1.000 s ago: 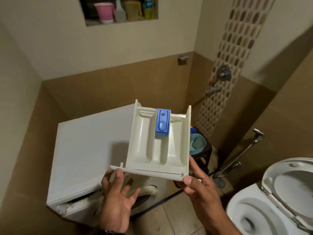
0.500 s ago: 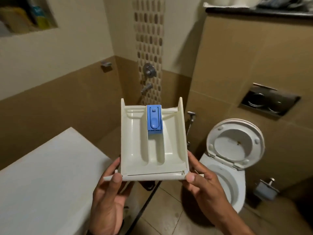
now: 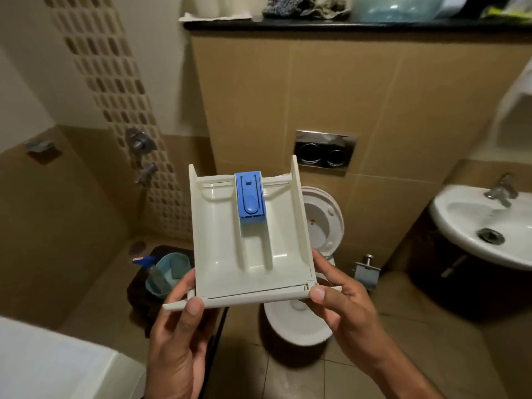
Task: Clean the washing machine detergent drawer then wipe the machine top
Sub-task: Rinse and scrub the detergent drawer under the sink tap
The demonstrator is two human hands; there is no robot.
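The cream detergent drawer [image 3: 218, 249] is out of the machine and held level in front of me, with a blue siphon cap [image 3: 249, 197] at the back of its middle channel. My left hand [image 3: 178, 341] grips the drawer's front left corner, thumb on the front panel. My right hand [image 3: 342, 312] grips the front right corner, thumb on top and fingers along the side. The white washing machine top [image 3: 51, 367] shows at the bottom left, below and left of the drawer.
An open toilet [image 3: 302, 321] stands right behind the drawer. A white basin [image 3: 466, 226] with a tap is at the right. A dark stool with a teal mug [image 3: 169, 272] and a bottle is at the left. Above, a black shelf [image 3: 345, 24] holds cloths.
The view has swung right, from the washing machine past the shower wall to the toilet and basin. The drawer stays in both hands and has travelled with me, away from the machine.
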